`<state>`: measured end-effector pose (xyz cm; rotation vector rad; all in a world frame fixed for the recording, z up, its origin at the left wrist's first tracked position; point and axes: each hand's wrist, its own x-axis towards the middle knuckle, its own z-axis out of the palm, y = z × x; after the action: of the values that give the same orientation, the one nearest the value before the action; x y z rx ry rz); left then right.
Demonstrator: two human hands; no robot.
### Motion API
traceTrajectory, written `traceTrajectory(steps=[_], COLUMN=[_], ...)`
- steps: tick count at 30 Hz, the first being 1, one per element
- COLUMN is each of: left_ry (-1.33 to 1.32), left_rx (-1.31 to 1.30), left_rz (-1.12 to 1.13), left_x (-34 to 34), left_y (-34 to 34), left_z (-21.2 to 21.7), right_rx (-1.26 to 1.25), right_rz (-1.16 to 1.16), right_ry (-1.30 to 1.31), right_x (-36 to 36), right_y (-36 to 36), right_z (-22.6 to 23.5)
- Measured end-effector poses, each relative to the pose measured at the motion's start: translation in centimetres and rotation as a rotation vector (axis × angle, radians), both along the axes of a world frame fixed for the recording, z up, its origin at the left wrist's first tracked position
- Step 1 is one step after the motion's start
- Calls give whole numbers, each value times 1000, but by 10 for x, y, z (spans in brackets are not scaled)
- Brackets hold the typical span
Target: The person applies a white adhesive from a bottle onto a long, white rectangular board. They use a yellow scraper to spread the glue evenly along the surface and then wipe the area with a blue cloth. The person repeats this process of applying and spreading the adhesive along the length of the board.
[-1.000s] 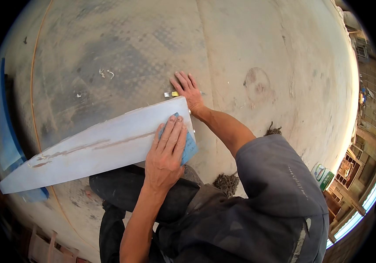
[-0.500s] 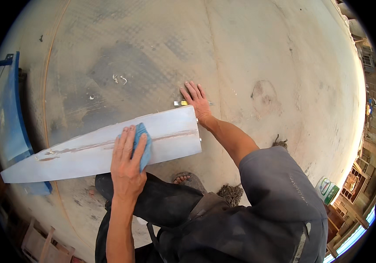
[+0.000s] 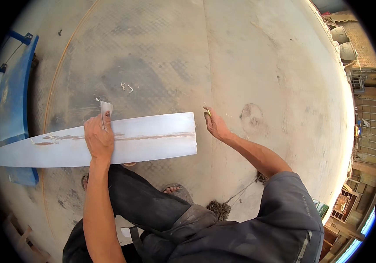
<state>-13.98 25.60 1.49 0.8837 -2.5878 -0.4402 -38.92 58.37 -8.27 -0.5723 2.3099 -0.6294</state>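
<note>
A long white board, tapering toward the left, lies across my front with a brown streak along its face. My left hand is closed over it left of the middle, pinching a pale folded sheet of sandpaper that stands up past the far edge. Beyond the board's square right end, my right hand is raised apart from it. Its fingers are closed on a small yellow tool with a thin tip; most of the tool is hidden by the hand.
A blue panel stands at the left, partly under the board's tapered end. An orange cord runs along the dusty floor. Pale scraps lie beyond the board. A dark fibrous clump sits near my foot.
My left hand has slid left and the sheet now shows its pale side instead of blue. My right hand has picked the yellow tool up off the floor. The board has shifted left in view.
</note>
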Motion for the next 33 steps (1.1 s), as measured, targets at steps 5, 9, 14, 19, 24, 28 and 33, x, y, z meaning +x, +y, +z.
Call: traceTrajectory(steps=[5, 9, 14, 19, 24, 28, 33], left_ry=[1, -7, 13, 5, -21, -37, -53], left_rx=[-7, 12, -10, -1, 36, 54, 64], left_rz=[69, 102, 96, 94, 109, 140, 149], left_x=[0, -5, -1, -5, -3, -3, -1], left_y=[2, 5, 1, 4, 3, 5, 6], left_z=[-5, -6, -11, -8, -7, -5, -6], right_rx=[-214, -156, -225, -187, -165, -167, -136], right_rz=[211, 586, 759, 861, 915, 961, 977], right_ry=[165, 356, 460, 470, 492, 520, 499], right_x=[27, 45, 39, 29, 29, 31, 26], right_y=[27, 18, 2, 4, -4, -12, -7], right_z=[113, 152, 154, 153, 154, 155, 162])
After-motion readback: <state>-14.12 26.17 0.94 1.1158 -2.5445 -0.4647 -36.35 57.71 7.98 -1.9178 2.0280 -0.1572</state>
